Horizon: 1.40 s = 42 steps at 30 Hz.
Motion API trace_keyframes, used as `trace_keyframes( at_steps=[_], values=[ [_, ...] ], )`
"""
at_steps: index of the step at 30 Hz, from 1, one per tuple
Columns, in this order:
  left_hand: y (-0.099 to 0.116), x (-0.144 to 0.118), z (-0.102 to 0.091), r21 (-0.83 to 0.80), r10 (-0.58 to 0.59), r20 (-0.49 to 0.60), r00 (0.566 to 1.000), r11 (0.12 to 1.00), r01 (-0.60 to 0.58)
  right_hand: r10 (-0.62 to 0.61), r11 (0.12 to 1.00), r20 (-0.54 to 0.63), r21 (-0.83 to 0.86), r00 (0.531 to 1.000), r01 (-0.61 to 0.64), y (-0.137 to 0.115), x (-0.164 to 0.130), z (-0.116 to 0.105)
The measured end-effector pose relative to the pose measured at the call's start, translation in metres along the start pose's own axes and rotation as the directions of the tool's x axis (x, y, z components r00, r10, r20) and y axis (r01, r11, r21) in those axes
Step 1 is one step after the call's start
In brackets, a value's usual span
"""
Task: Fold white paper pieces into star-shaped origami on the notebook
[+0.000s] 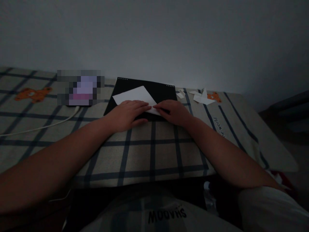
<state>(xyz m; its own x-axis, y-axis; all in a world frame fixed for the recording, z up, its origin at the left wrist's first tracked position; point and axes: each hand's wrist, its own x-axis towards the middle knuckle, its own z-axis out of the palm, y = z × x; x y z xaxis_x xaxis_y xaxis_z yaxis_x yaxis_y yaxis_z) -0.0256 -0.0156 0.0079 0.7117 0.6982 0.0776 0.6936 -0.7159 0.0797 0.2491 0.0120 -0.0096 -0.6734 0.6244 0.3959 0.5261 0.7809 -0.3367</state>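
Observation:
A folded white sheet of paper (135,95) lies on a black board (160,90) on the checked cloth. My left hand (127,114) rests flat on the near left part of the paper, fingers pointing right. My right hand (172,111) presses the paper's near right corner, its fingertips touching those of the left hand. Neither hand lifts the paper; both press it down against the board.
The checked cloth (154,151) with orange bear prints covers the surface. A blurred device (80,87) with a white cable (36,127) lies at the left. Folded white paper pieces (202,97) and small scraps (181,94) lie at the right. A plain wall stands behind.

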Motion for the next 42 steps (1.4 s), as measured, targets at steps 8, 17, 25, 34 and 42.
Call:
trace_keyframes(
  at_steps=[8, 17, 25, 34, 42],
  values=[
    [-0.003, -0.001, 0.000, -0.044, 0.042, -0.052, 0.998, 0.998, -0.045, -0.038, 0.997, -0.045, 0.061, 0.998, 0.041, 0.001, -0.002, 0.000],
    [-0.006, 0.000, -0.002, -0.100, 0.062, -0.066, 0.996, 0.993, -0.068, 0.062, 0.994, -0.152, 0.093, 0.986, -0.048, 0.012, 0.002, 0.004],
    [-0.002, 0.000, -0.001, -0.068, 0.030, -0.054, 0.998, 0.997, -0.034, 0.079, 0.997, -0.014, 0.020, 0.997, -0.079, 0.021, 0.002, 0.008],
    [-0.003, -0.002, 0.000, -0.057, 0.009, -0.028, 1.000, 0.998, -0.011, 0.060, 0.998, 0.031, 0.022, 0.998, -0.061, 0.021, 0.001, 0.005],
    [-0.001, -0.002, 0.000, -0.027, 0.007, -0.013, 1.000, 1.000, -0.008, 0.027, 0.999, 0.038, -0.020, 0.999, -0.026, 0.020, 0.000, 0.005]
  ],
)
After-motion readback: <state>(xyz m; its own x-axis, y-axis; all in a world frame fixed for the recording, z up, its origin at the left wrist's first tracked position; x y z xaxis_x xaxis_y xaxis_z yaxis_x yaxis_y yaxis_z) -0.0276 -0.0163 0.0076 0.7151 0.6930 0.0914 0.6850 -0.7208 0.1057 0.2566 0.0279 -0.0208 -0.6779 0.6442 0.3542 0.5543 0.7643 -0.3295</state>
